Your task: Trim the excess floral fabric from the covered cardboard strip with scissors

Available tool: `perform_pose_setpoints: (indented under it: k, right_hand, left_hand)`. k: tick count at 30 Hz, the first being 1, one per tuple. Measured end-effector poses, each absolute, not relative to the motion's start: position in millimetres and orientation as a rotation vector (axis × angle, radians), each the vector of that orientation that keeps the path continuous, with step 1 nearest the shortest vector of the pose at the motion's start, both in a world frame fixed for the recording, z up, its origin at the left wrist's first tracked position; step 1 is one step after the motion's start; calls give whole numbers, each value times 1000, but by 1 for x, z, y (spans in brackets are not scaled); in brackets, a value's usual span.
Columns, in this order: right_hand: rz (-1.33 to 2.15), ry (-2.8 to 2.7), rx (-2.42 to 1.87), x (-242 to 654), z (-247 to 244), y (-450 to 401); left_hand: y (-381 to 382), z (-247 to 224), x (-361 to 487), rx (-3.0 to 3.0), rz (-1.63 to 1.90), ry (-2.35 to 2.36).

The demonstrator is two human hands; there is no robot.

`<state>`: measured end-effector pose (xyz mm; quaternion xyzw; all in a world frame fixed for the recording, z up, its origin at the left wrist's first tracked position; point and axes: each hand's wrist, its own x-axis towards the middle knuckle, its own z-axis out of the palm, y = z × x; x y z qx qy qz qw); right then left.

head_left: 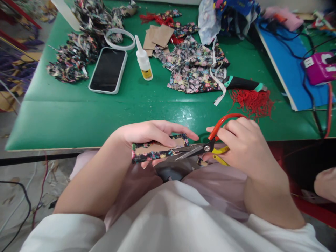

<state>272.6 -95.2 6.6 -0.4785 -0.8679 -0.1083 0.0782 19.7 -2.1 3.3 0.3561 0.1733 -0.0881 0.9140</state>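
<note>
Left grip (153, 132) holds flat tan strip (150, 148), edged dark floral.

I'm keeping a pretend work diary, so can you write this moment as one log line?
left hand: holding fabric-edged card | right hand: holding scissors, blades at card edge | table: phone, white bottle, red threads

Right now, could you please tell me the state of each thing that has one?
Scissors: blades slightly parted, held in right hand
Floral-edged brown card: held in left hand
Smartphone: face up, screen dark
White nozzle bottle: apparently upright
Brown card pieces: loosely overlapping
Red threads: loose, tangled
Floral fabric: rumpled
</note>
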Motion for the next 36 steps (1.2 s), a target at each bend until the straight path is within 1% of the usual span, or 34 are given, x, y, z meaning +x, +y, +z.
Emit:
perform_pose_setpoints:
  k: [16, 23, 36]
  right_hand:
    - [-405, -2573, -1448, 270, 5, -96]
    - [-393, -2562, -1457, 269, 5, -96]
    - [-377, -2546, -1474, 269, 4, -97]
  left_hand:
    - [-2, 4, 20, 715, -170, 377]
    - [-2, 3, 19, 749, -161, 318]
    - [-3, 5, 19, 731, -163, 354]
